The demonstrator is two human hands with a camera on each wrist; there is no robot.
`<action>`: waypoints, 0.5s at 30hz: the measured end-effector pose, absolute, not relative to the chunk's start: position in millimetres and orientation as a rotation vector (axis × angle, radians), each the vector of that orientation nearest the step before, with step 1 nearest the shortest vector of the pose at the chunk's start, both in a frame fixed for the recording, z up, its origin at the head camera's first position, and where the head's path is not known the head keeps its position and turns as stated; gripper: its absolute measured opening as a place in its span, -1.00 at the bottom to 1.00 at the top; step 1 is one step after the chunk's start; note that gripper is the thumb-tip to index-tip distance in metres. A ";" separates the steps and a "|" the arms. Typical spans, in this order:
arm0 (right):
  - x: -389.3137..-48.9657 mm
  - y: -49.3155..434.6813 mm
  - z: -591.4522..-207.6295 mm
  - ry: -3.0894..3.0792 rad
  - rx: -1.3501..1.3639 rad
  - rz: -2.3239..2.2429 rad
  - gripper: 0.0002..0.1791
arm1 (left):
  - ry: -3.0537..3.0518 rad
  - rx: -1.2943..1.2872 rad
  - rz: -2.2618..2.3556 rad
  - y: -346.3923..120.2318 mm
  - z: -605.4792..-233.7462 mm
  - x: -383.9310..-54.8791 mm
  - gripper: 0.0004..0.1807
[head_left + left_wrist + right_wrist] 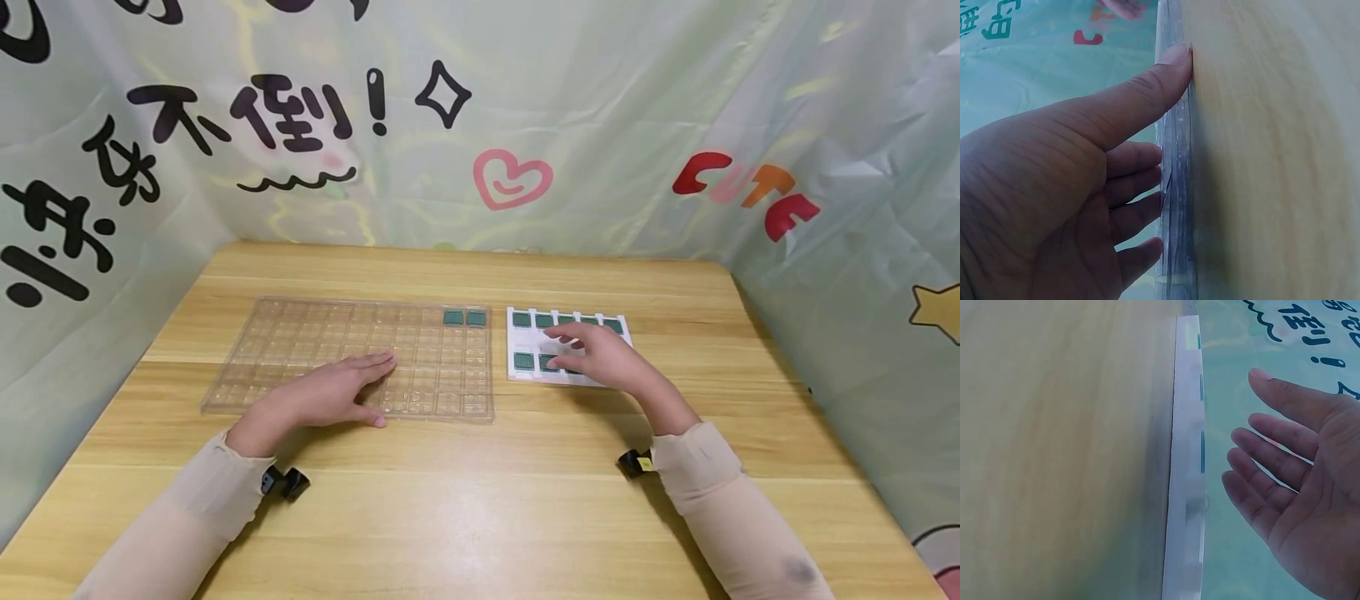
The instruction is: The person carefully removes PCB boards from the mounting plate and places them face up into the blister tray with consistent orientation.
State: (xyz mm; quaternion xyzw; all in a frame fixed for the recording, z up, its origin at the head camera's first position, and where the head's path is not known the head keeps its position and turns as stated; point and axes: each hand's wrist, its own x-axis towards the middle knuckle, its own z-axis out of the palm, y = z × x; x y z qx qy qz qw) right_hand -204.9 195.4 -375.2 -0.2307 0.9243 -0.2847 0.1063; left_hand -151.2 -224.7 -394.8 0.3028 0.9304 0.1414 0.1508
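A clear plastic tray (435, 375) with a grid of small pockets lies on the left of the table, with two green chips (453, 317) in its far right corner. My left hand (330, 392) rests on this tray, fingers extended, its thumb at the near edge; the left wrist view shows the fingertips at the tray's side. To the right lies a white tray (525, 340) holding several green chips (523, 362) in two rows. Above it hovers my right hand (600, 354), fingers loosely bent and apart, holding nothing; it hides part of the near row.
Both trays lie on a wooden table (450, 517), a narrow gap between them. A printed fabric backdrop (600, 100) encloses the back and sides. Each wrist wears a small black camera (285, 482) that hangs low over the tabletop.
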 end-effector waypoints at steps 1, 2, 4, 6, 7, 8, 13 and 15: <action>-204.3 196.4 -375.2 2.728 -0.675 -0.830 -0.40 | 2.671 0.868 0.408 -224.5 -394.6 -151.2 0.05; -203.8 197.4 -375.1 2.731 -0.672 -0.823 -0.39 | 2.671 0.869 0.409 -224.4 -394.6 -151.3 0.05; -202.5 199.5 -374.9 2.733 -0.666 -0.807 -0.35 | 2.671 0.872 0.411 -224.5 -394.8 -151.4 0.05; -201.4 201.7 -375.1 2.732 -0.661 -0.802 -0.32 | 2.672 0.875 0.411 -224.5 -395.4 -151.6 0.05; -201.0 202.9 -375.3 2.732 -0.662 -0.800 -0.31 | 2.674 0.876 0.410 -224.5 -395.7 -151.7 0.05; -200.6 204.2 -375.5 2.734 -0.662 -0.797 -0.30 | 2.675 0.878 0.409 -224.6 -396.0 -151.7 0.06; -200.3 210.6 -376.1 2.749 -0.663 -0.783 -0.30 | 2.676 0.873 0.412 -224.8 -396.3 -151.5 0.06; -200.7 212.8 -376.2 2.752 -0.664 -0.781 -0.32 | 2.674 0.866 0.416 -224.7 -395.9 -151.3 0.06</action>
